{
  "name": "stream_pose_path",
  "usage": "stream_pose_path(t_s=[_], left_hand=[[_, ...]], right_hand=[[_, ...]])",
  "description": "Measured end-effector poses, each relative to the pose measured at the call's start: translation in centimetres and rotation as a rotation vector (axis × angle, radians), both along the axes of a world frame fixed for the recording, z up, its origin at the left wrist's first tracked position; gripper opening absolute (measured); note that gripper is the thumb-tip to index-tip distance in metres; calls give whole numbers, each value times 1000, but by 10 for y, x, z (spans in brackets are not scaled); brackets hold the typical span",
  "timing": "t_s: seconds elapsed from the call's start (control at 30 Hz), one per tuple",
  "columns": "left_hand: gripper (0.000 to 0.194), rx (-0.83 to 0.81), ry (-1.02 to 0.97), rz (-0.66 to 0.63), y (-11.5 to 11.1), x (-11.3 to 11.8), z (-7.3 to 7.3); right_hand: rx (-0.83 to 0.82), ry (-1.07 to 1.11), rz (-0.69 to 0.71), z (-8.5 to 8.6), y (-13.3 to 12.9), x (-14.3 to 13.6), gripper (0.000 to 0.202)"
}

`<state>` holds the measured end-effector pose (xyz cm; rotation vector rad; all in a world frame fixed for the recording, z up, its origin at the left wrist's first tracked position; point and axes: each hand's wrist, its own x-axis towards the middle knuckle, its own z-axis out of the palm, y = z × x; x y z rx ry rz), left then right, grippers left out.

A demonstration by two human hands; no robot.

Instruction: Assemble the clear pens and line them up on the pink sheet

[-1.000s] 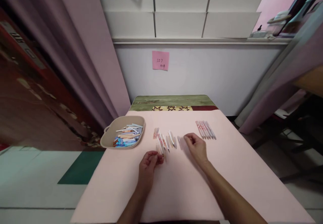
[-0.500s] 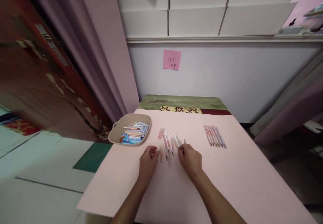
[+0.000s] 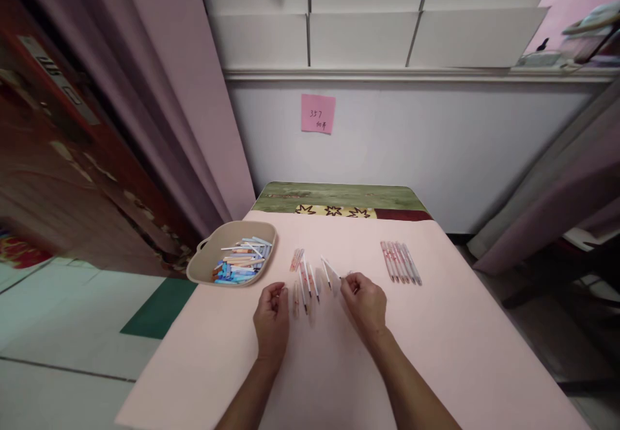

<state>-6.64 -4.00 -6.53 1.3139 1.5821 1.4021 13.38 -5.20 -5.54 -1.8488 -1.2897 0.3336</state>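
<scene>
My right hand [image 3: 364,301] is closed in a pinch on the dark-tipped end of a thin white refill [image 3: 331,266], which points up and left. Another white refill [image 3: 326,275] lies just beside it on the table. My left hand [image 3: 272,317] has its fingers curled together left of the loose pen parts; a small thing between thumb and fingers is too unclear to name. Between the hands lie several white refills [image 3: 303,286] with dark tips and clear, red-patterned barrels [image 3: 296,297]. Short patterned caps [image 3: 297,259] lie just above them.
A beige basket [image 3: 198,268] with several blue, white and tan pens stands at the table's left. Several patterned pens [image 3: 401,263] lie in a row at the right. The table [image 3: 465,352] has a pale pink cover; a pink note [image 3: 318,113] is on the wall behind.
The view has shifted slightly right. My left hand has moved a little away from the pen parts. The refill in my right hand has separated from the one beside it and tilts more to the left.
</scene>
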Motion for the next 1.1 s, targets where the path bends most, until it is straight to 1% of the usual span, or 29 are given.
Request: stream_pose_path(t_s=[0.03,0.1,0.13,0.2,0.27,0.33,0.4,0.53,0.63,0.7,0.83,0.93,1.0,1.03,1.1], left_hand=[[29,2,-35,2,0,1,1],[30,-25,-133,-55,-1,7,6],[31,-57,-196,-108,-1,11,11],[34,-141,-343,-219,-3,21,23],[34,-188,-505,-254,-5,28,34],[30,-193,-598,-234,-7,29,41],[28,-195,-598,-212,-9,25,43],[27,-207,-479,-225,-14,17,37],[26,-195,-385,-289,-16,21,34],[24,-170,-336,-322,-16,27,34],[23,-95,-224,-358,-11,40,43],[28,-101,-167,-385,-3,42,52],[36,-112,-178,-340,4,35,55],[38,-104,-184,-295,8,29,56],[39,-69,-160,-163,15,14,52]], right_hand=[[50,125,-10,1,1,2,23],[125,377,27,1,1,2,26],[147,473,75,0,0,-1,26],[156,562,219,-2,-5,-12,23],[147,542,371,-3,-11,-25,19],[150,478,468,-2,-17,-36,15],[162,411,518,0,-22,-43,12],[166,317,586,1,-24,-46,8],[183,264,579,-2,-22,-44,9],[182,265,561,-2,-21,-42,12],[131,348,552,3,-18,-35,17],[109,417,545,8,-16,-29,22],[121,454,455,9,-13,-22,23],[133,483,378,9,-11,-17,23],[168,568,195,7,-6,-5,24]])
